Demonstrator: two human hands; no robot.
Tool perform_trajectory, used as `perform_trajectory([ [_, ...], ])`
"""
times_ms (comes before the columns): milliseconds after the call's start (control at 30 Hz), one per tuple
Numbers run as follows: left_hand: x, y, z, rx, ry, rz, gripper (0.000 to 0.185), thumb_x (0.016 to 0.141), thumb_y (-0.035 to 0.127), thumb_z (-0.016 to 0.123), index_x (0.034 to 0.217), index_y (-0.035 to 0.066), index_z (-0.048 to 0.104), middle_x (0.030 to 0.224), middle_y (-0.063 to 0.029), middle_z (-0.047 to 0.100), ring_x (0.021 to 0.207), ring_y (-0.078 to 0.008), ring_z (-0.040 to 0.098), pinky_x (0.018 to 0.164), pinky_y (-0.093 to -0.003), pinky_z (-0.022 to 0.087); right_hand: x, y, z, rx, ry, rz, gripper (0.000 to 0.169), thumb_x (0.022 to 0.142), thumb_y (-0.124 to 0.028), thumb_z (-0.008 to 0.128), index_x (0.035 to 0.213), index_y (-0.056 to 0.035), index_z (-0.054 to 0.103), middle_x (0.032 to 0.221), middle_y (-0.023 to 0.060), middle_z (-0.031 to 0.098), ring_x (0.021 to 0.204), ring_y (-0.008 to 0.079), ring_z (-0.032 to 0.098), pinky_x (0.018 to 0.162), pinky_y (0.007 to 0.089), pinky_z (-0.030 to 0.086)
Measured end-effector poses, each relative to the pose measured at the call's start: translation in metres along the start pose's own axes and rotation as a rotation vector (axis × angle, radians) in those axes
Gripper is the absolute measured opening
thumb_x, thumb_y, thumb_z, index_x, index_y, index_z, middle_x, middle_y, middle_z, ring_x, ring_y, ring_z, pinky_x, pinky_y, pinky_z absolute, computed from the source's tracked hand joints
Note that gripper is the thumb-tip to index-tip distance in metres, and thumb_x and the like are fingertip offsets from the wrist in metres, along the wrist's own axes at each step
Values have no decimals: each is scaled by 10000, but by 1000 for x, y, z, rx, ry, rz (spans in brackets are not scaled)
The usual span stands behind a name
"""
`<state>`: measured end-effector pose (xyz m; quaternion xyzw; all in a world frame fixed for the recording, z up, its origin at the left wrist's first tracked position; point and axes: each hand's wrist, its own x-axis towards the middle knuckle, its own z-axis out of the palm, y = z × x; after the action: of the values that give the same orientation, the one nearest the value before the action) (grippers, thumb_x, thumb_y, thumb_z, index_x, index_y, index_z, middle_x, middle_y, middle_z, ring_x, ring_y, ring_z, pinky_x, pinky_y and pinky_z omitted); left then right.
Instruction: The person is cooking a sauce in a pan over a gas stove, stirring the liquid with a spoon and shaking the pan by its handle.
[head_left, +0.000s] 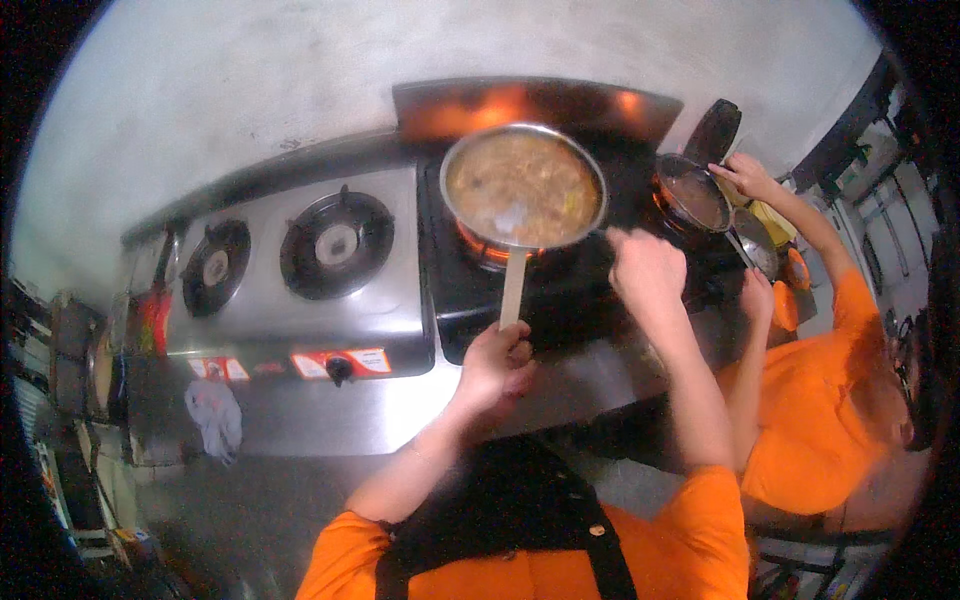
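Note:
A metal pan (523, 186) full of brownish stew-like food sits over a lit gas burner (487, 251). My left hand (499, 364) is closed around the pan's long flat handle (513, 292). At the pan's lower right, my right hand (649, 270) is curled around the end of a thin, dark utensil handle that reaches over the rim. A blurred pale shape, perhaps the utensil's head, shows in the food; its exact kind cannot be told.
Left stands a steel two-burner stove (337, 330), its burners unlit, with a white cloth or bag (215, 416) hanging in front. A co-worker (810, 397) at the right holds a frying pan (691, 193) over a flame. A scorched metal splashguard (540, 109) rises behind my pan.

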<state>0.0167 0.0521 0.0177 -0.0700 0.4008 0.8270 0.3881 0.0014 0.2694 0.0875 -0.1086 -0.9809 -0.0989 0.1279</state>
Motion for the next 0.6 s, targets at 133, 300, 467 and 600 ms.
perform_trajectory([
  [133, -19, 19, -18, 5, -41, -33, 259, 931, 98, 449, 1190, 95, 454, 612, 42, 336, 462, -63, 314, 398, -213, 250, 17, 23, 12, 49, 191, -35, 283, 732, -98, 588, 973, -188, 706, 770, 96, 640, 719, 299, 648, 627, 429, 521],
  [300, -32, 61, -40, 204, 24, -33, 437, 931, 83, 460, 1357, 100, 364, 608, 70, 343, 455, -37, 302, 371, -190, 219, 48, 51, 15, -57, 148, 56, 277, 747, -117, 589, 995, -162, 702, 787, 109, 646, 776, 305, 653, 655, 438, 530],
  [467, -35, 103, -53, 481, 32, -17, 390, 942, 106, 454, 1328, 58, 420, 598, 75, 368, 451, -27, 318, 364, -183, 244, 70, 61, 64, 87, 155, -93, 258, 766, -121, 577, 988, -156, 703, 843, 103, 650, 817, 298, 651, 686, 439, 528],
  [600, -24, 118, -84, 506, 90, 19, 478, 916, 101, 473, 1381, 46, 378, 588, 85, 348, 454, -23, 299, 370, -182, 241, 57, 45, 48, 177, 166, -236, 230, 766, -125, 583, 958, -163, 705, 808, 78, 620, 811, 281, 638, 659, 422, 518],
])
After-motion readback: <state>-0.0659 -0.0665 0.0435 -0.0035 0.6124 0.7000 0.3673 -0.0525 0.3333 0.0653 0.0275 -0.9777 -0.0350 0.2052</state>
